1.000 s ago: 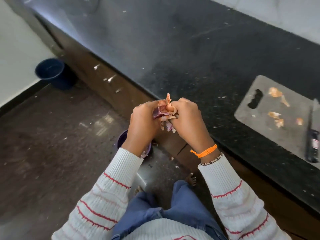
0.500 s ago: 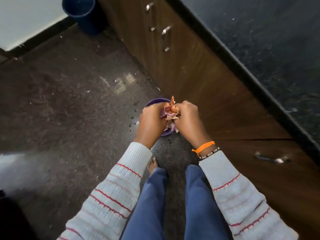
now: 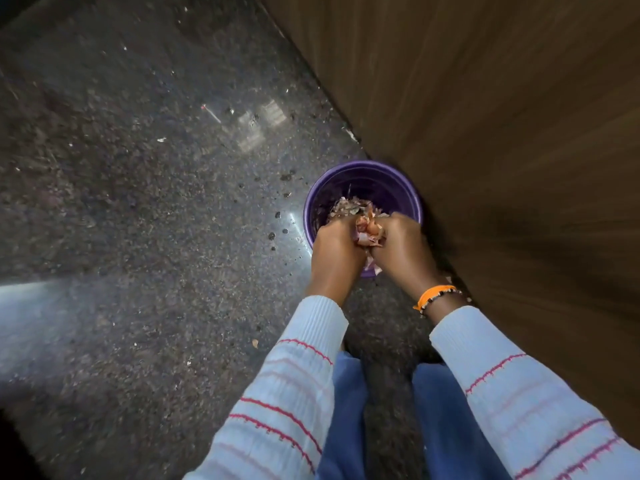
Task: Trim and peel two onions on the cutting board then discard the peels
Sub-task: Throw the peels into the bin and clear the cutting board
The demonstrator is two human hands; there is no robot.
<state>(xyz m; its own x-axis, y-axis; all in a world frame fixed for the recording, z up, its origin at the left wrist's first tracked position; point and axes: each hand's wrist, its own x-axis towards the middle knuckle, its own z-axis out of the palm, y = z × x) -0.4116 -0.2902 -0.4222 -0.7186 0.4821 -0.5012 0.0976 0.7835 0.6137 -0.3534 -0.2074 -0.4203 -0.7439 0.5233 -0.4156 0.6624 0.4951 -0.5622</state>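
Note:
Both hands are cupped together around a bunch of pink and orange onion peels [image 3: 369, 233]. My left hand [image 3: 337, 252] and my right hand [image 3: 401, 249] hold the bunch low over the near rim of a purple bin [image 3: 408, 188] that stands on the floor. More dry peels [image 3: 346, 206] lie inside the bin. The cutting board, the knife and the onions are out of view.
A brown wooden cabinet front [image 3: 502, 133] rises just to the right of the bin. Dark speckled floor [image 3: 156, 220] with small crumbs spreads to the left. My blue trouser legs [image 3: 349, 410] are below my arms.
The view has dropped from the counter to the floor. Both hands have come down with the peels from counter height to just above the purple bin.

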